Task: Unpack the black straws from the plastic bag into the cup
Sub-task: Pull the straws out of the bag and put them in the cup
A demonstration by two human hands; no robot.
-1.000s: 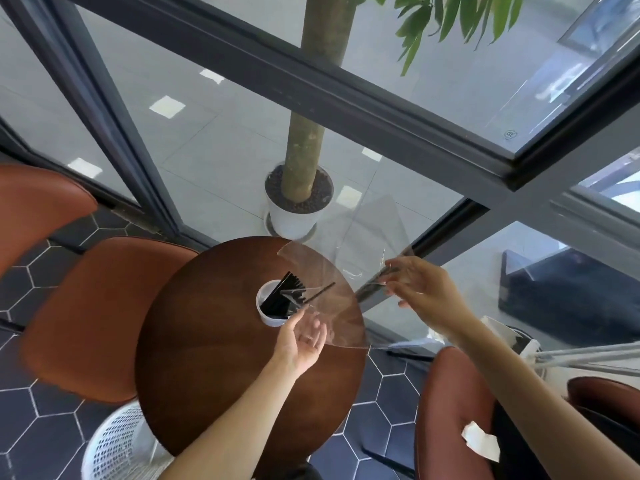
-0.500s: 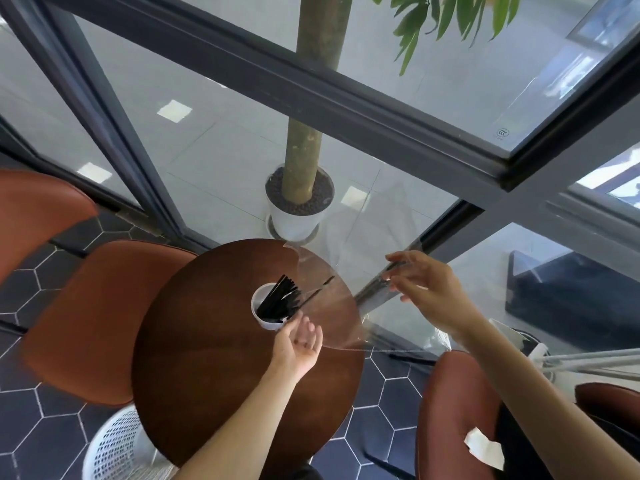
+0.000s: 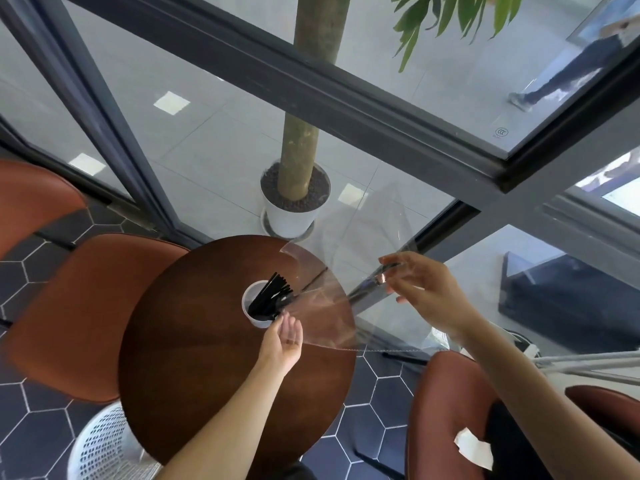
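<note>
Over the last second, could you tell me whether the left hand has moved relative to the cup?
Yes. The left hand has drawn in toward the cup: its fingertips were off the cup's right side by the bag mouth, and now sit at the near rim.

One head view — steeply down onto round table [image 3: 194,358]; hands close.

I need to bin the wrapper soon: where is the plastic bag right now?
In the head view, the plastic bag hangs over the round table's right side, stretched between the cup and the right hand.
</note>
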